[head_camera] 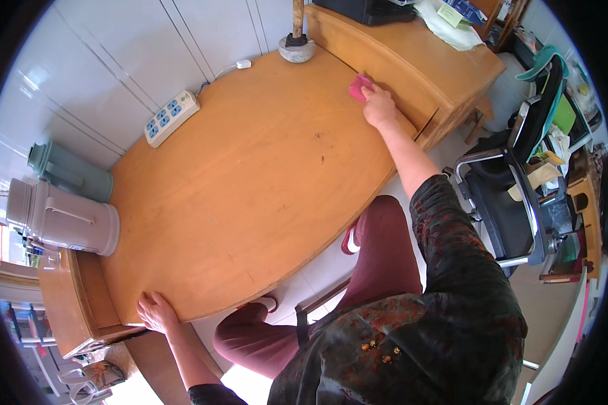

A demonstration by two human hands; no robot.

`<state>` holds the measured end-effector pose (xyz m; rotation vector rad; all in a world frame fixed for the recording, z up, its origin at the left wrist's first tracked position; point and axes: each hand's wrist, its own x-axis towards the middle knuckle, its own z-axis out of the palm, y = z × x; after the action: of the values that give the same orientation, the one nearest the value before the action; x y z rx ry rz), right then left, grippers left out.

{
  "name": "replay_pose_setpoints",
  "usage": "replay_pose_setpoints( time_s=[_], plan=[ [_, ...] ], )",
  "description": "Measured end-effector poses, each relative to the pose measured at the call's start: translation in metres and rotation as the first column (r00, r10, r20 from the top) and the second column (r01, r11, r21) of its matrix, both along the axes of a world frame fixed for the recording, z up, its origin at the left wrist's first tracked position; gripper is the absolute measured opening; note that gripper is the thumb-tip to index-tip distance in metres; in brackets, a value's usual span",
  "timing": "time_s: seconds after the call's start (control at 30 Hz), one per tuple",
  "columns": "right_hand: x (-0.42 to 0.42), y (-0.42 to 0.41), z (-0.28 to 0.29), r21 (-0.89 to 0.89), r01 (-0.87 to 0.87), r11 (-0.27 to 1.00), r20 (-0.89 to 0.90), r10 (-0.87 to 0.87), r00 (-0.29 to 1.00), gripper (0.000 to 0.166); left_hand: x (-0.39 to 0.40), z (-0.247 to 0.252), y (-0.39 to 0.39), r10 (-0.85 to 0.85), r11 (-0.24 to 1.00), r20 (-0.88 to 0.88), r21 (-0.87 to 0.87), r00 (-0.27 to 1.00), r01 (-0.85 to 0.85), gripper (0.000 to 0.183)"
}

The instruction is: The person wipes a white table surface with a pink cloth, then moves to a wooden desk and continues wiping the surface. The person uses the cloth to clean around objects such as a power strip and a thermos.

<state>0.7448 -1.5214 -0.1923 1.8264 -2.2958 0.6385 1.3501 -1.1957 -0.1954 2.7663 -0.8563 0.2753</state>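
Note:
My right hand [380, 106] holds a pink cloth [359, 87] against the wooden desk top [233, 187], near its far right corner beside the raised side ledge. At the near left edge of the desk, my left hand [157, 311] rests with its fingers spread on the wood and holds nothing. Small dark marks show on the surface between the two hands.
A white power strip [172, 119] lies along the wall. Two large vacuum flasks, one green [73, 172] and one pinkish grey [71, 217], stand at the left. A round stone base [297, 49] holds a wooden pole. A black office chair [501, 207] is at the right.

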Motion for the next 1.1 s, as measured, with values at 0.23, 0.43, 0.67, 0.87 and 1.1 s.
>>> replay_pose_setpoints(
  time_s=[0.23, 0.43, 0.67, 0.87, 1.1],
  plan=[
    [0.119, 0.142, 0.012, -0.015, -0.464, 0.885, -0.006, 0.464, 0.886, 0.044, 0.009, -0.004, 0.005, -0.011, 1.0, 0.045, -0.026, 0.999, 0.012, 0.044],
    [0.161, 0.272, 0.019, -0.035, -0.785, 0.618, 0.105, 0.784, 0.612, 0.045, 0.001, 0.001, 0.001, -0.014, 1.0, 0.015, -0.012, 1.0, 0.014, 0.044],
    [0.134, 0.219, 0.013, -0.061, -0.849, 0.524, 0.141, 0.847, 0.513, 0.042, 0.005, 0.0, 0.005, -0.016, 1.0, 0.02, -0.021, 1.0, 0.016, 0.046],
    [0.088, 0.066, -0.001, -0.195, -0.669, 0.717, 0.171, 0.697, 0.697, 0.043, 0.012, -0.003, 0.008, 0.011, 1.0, 0.048, 0.016, 0.999, -0.012, 0.048],
    [-0.026, 0.004, -0.012, -0.131, -0.212, 0.968, 0.057, 0.221, 0.974, 0.039, 0.014, -0.002, 0.008, 0.001, 0.999, 0.022, 0.035, 1.0, -0.002, 0.049]
  ],
)
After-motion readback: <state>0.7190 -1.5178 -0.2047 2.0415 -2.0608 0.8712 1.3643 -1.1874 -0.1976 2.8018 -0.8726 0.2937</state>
